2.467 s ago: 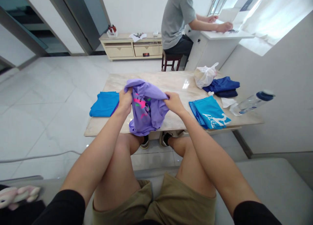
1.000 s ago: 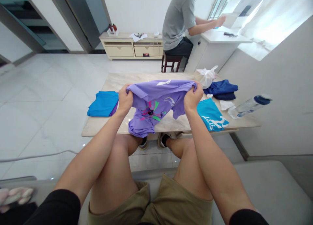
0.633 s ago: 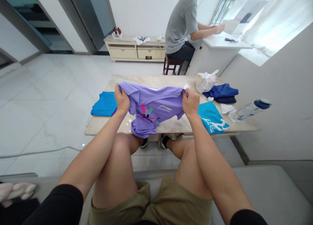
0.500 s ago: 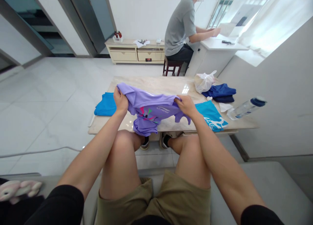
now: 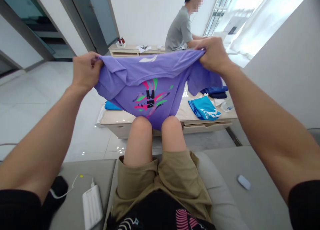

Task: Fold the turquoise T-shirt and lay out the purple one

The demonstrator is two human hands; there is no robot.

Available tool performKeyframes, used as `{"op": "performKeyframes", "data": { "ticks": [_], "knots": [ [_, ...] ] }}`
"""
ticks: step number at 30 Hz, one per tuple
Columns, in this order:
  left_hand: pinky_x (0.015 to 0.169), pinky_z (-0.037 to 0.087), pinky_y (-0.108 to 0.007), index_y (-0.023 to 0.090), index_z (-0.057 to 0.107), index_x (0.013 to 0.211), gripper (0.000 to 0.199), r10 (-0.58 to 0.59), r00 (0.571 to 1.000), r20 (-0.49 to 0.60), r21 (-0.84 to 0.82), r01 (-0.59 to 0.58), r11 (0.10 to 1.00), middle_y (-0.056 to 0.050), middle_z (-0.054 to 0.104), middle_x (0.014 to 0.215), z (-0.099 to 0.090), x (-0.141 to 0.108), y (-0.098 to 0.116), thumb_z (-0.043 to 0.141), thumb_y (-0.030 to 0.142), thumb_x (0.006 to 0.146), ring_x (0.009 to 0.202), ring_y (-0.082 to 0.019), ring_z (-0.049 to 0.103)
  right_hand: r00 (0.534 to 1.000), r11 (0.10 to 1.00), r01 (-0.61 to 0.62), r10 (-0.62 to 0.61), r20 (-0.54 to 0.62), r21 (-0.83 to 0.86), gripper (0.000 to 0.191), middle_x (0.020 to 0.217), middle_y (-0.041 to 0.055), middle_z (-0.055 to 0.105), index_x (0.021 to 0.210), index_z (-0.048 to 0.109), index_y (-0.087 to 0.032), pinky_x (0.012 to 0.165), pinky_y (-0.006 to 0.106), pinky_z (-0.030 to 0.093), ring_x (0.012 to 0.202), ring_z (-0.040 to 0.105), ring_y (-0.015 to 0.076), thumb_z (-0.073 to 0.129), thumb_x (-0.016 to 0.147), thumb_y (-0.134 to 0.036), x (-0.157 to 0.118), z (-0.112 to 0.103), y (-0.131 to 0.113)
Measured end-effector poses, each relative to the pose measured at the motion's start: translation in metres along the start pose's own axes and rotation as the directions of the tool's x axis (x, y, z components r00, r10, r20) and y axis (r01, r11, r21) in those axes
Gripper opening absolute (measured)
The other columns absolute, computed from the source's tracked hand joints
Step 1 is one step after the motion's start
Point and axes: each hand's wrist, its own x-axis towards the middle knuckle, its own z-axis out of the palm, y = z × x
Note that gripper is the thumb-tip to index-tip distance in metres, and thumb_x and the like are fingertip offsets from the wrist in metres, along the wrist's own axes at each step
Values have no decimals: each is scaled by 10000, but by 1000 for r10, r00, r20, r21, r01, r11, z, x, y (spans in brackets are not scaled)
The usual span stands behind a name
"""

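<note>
A purple T-shirt with a bright pink, green and black print hangs stretched between my hands, above my knees. My left hand is closed on one upper end of it. On the other side my right hand pinches the opposite upper end, and a sleeve droops beside it. The shirt's lower part falls between my knees. It covers much of the table behind it.
Across the low table lie a folded bright blue cloth, a teal-blue cloth with white print and dark blue clothing. A power bank and a mouse rest on the sofa. A person in grey sits beyond.
Both hands have risen and spread wider apart, lifting the purple T-shirt off the table and pulling it taut. Its printed side has opened out. My view has shifted, showing more of the sofa.
</note>
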Motion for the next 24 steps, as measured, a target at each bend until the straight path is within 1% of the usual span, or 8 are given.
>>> {"op": "performKeyframes", "data": {
  "ticks": [3,6,9,12,15,17,20,24],
  "knots": [
    [1006,609,-614,236,787,1021,341,-107,986,-125,-120,92,989,-33,783,953,-19,4,-6,636,540,987,951,-306,765,965,991,-127,117,-234,-30,239,1222,144,807,1186,798,-115,1053,372,484,1136,683,219,636,1014,-147,4,-17,-21],
    [910,642,-586,192,717,925,494,-188,974,-124,-267,149,952,-20,741,858,-22,4,-19,678,683,899,857,-237,758,966,990,-142,140,-217,8,220,1166,161,816,1121,800,-96,1064,371,472,1150,683,222,600,1048,-153,4,-19,-30],
    [914,589,-538,186,621,944,699,-271,949,-159,-447,176,877,6,720,882,-24,4,-26,615,872,812,1049,-252,770,960,995,-73,89,-265,70,222,1157,132,798,1121,763,-185,1036,363,497,1106,643,227,545,1111,-225,4,-22,-32],
    [853,473,-462,209,578,943,704,-314,923,-223,-574,136,808,-13,741,921,-27,-16,-19,656,888,777,1308,-345,697,908,997,-9,43,-417,82,292,1194,138,758,1200,691,-237,1039,368,501,1124,639,244,412,1128,-191,-13,-24,-32],
    [783,386,-448,263,502,791,553,-326,899,-294,-549,120,827,-45,695,827,-21,-72,-10,656,789,861,1229,-351,713,924,999,26,-13,-383,29,350,1212,131,752,1288,675,-231,1048,405,500,1169,668,277,414,1066,-157,-69,-10,-29],
    [744,384,-435,281,410,692,567,-319,912,-259,-430,187,883,-24,569,697,-10,-126,-10,540,767,954,940,-298,709,980,999,-33,30,-196,-11,326,1050,95,781,1223,712,-242,955,411,530,1022,729,292,475,1005,-188,-125,8,-20],
    [666,405,-406,286,440,629,545,-321,947,-24,-258,304,917,-3,488,603,8,-207,-23,517,704,970,672,-245,562,995,994,-100,101,25,-36,297,955,98,800,1142,753,-262,832,399,552,886,769,312,522,956,-263,-214,38,5],
    [623,497,-382,297,708,836,394,-364,871,331,-226,448,865,-2,676,688,14,-279,-35,559,640,961,621,-234,619,984,991,-131,132,116,-16,293,902,115,814,1095,767,-278,728,393,554,809,786,331,524,937,-314,-296,62,35]
  ]
}}
